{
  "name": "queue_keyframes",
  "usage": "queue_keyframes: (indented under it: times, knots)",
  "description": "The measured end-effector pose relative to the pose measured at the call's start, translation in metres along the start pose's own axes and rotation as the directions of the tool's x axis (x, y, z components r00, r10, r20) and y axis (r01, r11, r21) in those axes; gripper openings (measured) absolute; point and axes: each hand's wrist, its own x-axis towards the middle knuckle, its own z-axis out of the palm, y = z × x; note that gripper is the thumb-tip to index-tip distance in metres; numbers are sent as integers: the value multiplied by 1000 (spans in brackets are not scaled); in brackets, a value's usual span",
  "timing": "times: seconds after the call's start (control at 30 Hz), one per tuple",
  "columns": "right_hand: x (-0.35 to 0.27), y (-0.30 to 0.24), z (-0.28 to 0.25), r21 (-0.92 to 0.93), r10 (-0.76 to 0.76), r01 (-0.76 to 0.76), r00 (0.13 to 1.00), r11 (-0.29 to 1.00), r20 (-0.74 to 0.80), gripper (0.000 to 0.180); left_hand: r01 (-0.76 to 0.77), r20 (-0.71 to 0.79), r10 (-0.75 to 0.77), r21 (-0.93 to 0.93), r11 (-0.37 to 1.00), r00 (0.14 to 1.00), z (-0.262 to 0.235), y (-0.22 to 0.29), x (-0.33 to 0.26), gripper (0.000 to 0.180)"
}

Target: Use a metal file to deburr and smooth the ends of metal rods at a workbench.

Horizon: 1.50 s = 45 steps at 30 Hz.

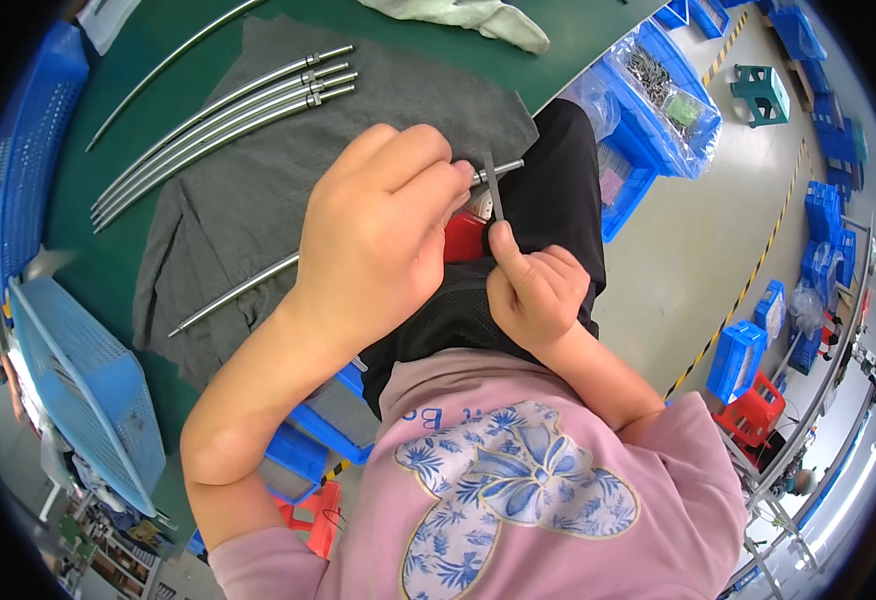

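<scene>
My left hand (373, 225) is closed around a slim silver metal rod (236, 293). One end of the rod lies over the grey cloth (228, 195), and the other sticks out past my fingers, above my lap. My right hand (540, 290) grips a thin flat grey strip, which looks like a small file (495, 190). The strip crosses the rod near its tip and seems to touch it. Several similar metal rods (223, 125) with collars near one end lie side by side on the cloth. Another rod (168, 72) lies apart from them, farther left.
The cloth covers part of a green table (558, 45). A white cloth or glove (468, 15) lies at its far edge. Blue baskets (93, 375) stand at the left. To the right, a blue bin (658, 95) holds small metal parts; a green stool (761, 93) stands beyond.
</scene>
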Motion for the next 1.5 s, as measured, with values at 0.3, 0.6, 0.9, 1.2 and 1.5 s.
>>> queue_keyframes:
  times: [0.3,0.6,0.9,1.2,1.5]
  knots:
    - [1,4,6,72,-28,32,998,997,-55,50,-13,1,13,11,1000,1000,-3,1,2,15]
    - [20,4,13,91,-46,57,992,994,-114,46,-6,-27,6,-6,1000,1000,-2,1,2,15]
    - [36,-1,7,101,-13,22,996,995,-84,53,-29,-51,29,10,1000,998,-2,-2,2,17]
    - [46,-4,-6,72,1,-1,1000,997,-10,54,-7,-41,6,-10,1000,999,-1,0,0,15]
    - [49,-9,-9,62,28,-29,999,998,28,53,5,-67,-6,-3,1000,998,-1,-1,0,14]
